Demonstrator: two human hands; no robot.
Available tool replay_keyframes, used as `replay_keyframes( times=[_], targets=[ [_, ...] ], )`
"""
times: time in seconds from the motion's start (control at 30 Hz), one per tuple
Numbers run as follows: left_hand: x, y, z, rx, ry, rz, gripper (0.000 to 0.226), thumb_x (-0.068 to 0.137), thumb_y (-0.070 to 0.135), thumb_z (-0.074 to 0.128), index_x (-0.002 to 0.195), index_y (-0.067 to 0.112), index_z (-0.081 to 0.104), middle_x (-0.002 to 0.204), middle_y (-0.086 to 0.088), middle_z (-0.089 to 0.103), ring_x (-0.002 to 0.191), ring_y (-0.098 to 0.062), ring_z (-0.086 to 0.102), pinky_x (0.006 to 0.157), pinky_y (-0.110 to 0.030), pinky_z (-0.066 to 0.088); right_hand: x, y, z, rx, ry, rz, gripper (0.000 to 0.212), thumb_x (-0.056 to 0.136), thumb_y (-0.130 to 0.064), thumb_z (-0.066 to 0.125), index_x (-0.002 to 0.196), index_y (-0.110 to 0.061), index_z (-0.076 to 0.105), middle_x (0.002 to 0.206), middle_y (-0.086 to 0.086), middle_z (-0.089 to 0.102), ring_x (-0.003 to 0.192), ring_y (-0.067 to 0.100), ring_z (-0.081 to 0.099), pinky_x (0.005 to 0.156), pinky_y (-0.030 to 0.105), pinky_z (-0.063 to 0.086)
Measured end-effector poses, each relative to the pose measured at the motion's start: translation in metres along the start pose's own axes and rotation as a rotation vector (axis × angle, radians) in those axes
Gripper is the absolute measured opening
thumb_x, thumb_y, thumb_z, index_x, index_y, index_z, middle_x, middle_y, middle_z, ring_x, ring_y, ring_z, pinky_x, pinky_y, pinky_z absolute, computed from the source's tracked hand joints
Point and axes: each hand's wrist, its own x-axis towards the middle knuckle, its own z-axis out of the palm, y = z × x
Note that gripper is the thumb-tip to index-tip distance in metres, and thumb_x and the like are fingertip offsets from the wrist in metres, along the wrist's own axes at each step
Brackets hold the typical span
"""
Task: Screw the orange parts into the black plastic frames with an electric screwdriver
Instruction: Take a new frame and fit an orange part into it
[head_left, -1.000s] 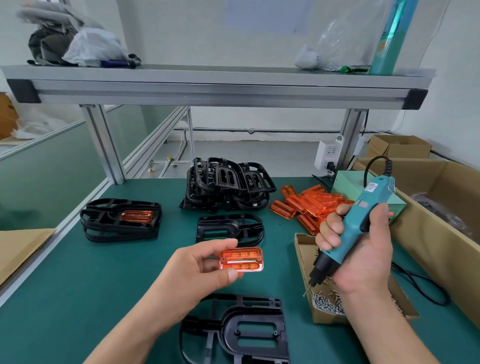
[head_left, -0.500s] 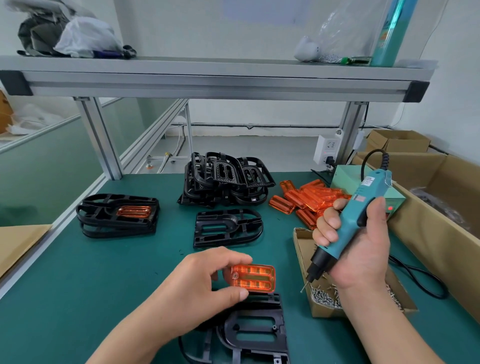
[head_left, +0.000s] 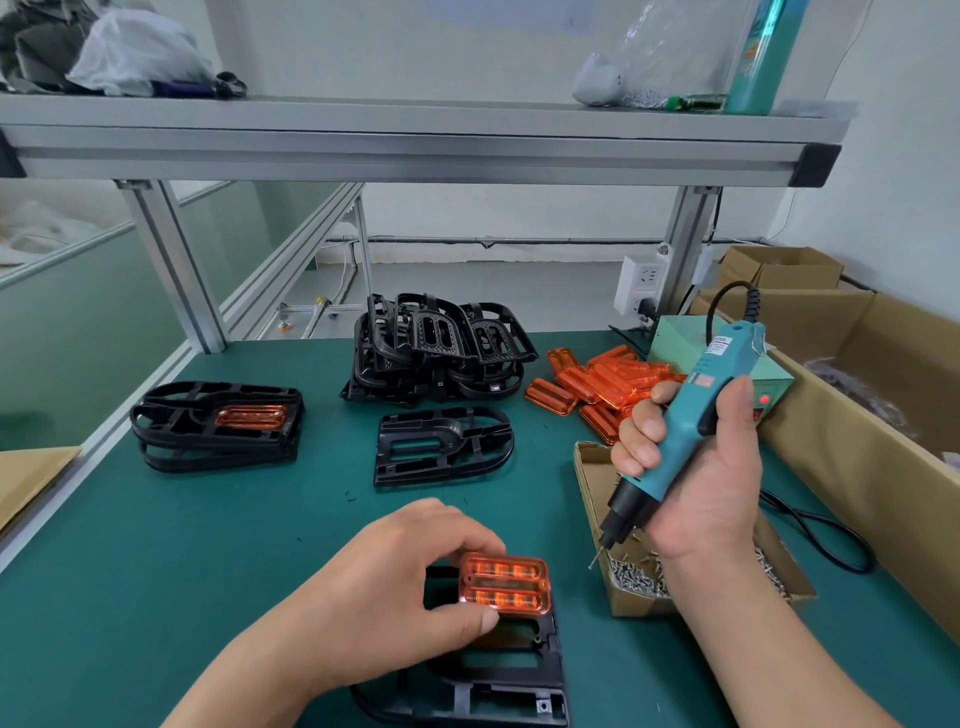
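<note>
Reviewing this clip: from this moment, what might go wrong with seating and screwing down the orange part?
1. The left hand only pinches the orange part over the black frame; it may seat crooked or miss the holes.
2. A screw seems to hang on the tip of the electric screwdriver in the right hand; it may drop on the way over.

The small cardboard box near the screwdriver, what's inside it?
A heap of small silver screws lies in the cardboard box. The right hand and its screwdriver cover the middle, so what lies there is hidden.
</note>
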Motion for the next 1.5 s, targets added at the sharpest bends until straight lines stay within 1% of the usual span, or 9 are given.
replay_keyframes(
  times=[0.13, 0.27, 0.4, 0.5, 0.63, 0.77, 0.93, 1.3, 1.5],
  targets=[
    [0.000, -0.002, 0.001, -0.113, 0.030, 0.002, 0.042, 0.093, 0.040, 0.072, 0.130, 0.056, 0.060, 0.120, 0.020, 0.064, 0.117, -0.006, 0.060, 0.098, -0.021, 0.046, 0.000, 0.000, -0.001, 0.001, -0.003, -0.007, 0.057, 0.101, -0.069, 0.048, 0.097, -0.013, 0.059, 0.074, 0.003, 0.045, 0.055, 0.013, 0.043, 0.050, 0.025, 0.039],
    [0.000, -0.004, 0.001, -0.327, 0.162, 0.052, 0.057, 0.101, 0.012, 0.061, 0.145, 0.047, 0.056, 0.113, 0.004, 0.059, 0.100, -0.020, 0.063, 0.094, -0.022, 0.049, 0.000, 0.000, -0.001, 0.004, -0.003, -0.007, 0.058, 0.103, -0.069, 0.045, 0.096, -0.013, 0.059, 0.074, 0.003, 0.046, 0.054, 0.013, 0.044, 0.049, 0.025, 0.039],
    [0.003, -0.002, 0.001, -0.640, 0.248, -0.054, 0.050, 0.091, 0.006, 0.066, 0.127, 0.041, 0.062, 0.106, -0.005, 0.067, 0.088, -0.025, 0.071, 0.079, -0.030, 0.059, 0.000, 0.000, 0.000, 0.003, -0.004, -0.011, 0.057, 0.101, -0.069, 0.047, 0.096, -0.013, 0.059, 0.073, 0.003, 0.046, 0.054, 0.013, 0.044, 0.049, 0.025, 0.039],
    [0.004, -0.003, 0.002, -0.538, 0.263, -0.106, 0.025, 0.088, 0.018, 0.069, 0.107, 0.034, 0.070, 0.102, -0.003, 0.077, 0.090, -0.018, 0.074, 0.079, -0.027, 0.058, 0.000, 0.000, 0.001, 0.003, -0.002, -0.010, 0.056, 0.100, -0.068, 0.048, 0.096, -0.013, 0.057, 0.073, 0.003, 0.046, 0.054, 0.013, 0.043, 0.050, 0.025, 0.038],
    [0.005, 0.005, 0.009, -0.325, 0.167, -0.025, 0.031, 0.097, 0.013, 0.070, 0.108, 0.040, 0.078, 0.110, 0.011, 0.076, 0.106, -0.013, 0.073, 0.091, -0.021, 0.054, 0.000, 0.000, 0.001, 0.004, 0.007, -0.006, 0.055, 0.100, -0.068, 0.048, 0.096, -0.013, 0.057, 0.073, 0.003, 0.046, 0.053, 0.013, 0.043, 0.050, 0.025, 0.038],
    [0.010, 0.020, 0.022, -0.078, 0.063, 0.092, 0.017, 0.095, 0.027, 0.073, 0.108, 0.038, 0.076, 0.104, 0.027, 0.071, 0.103, 0.001, 0.067, 0.088, -0.020, 0.052, 0.001, 0.000, -0.001, 0.005, 0.011, -0.001, 0.055, 0.099, -0.068, 0.051, 0.096, -0.014, 0.058, 0.073, 0.003, 0.045, 0.054, 0.013, 0.043, 0.050, 0.025, 0.038],
    [0.015, 0.032, 0.029, 0.156, 0.056, 0.228, 0.004, 0.094, 0.034, 0.071, 0.098, 0.033, 0.072, 0.095, 0.019, 0.066, 0.093, -0.001, 0.057, 0.083, -0.028, 0.051, 0.001, 0.000, -0.002, 0.009, 0.004, 0.001, 0.055, 0.100, -0.068, 0.050, 0.096, -0.013, 0.058, 0.073, 0.003, 0.046, 0.055, 0.013, 0.044, 0.051, 0.025, 0.038],
    [0.015, 0.024, 0.027, 0.289, 0.072, 0.216, 0.012, 0.096, 0.040, 0.067, 0.104, 0.035, 0.074, 0.096, 0.019, 0.062, 0.098, -0.006, 0.050, 0.087, -0.022, 0.045, 0.001, -0.001, -0.002, 0.004, 0.007, 0.000, 0.056, 0.102, -0.068, 0.047, 0.095, -0.013, 0.059, 0.073, 0.003, 0.046, 0.054, 0.013, 0.044, 0.050, 0.025, 0.038],
    [0.003, 0.008, 0.010, 0.162, -0.070, 0.063, 0.039, 0.083, 0.074, 0.063, 0.117, 0.054, 0.066, 0.118, 0.032, 0.042, 0.127, 0.000, 0.038, 0.104, -0.022, 0.038, 0.001, -0.001, -0.003, 0.002, 0.015, -0.006, 0.056, 0.105, -0.067, 0.044, 0.095, -0.014, 0.059, 0.074, 0.003, 0.045, 0.055, 0.013, 0.043, 0.051, 0.026, 0.037]
  ],
)
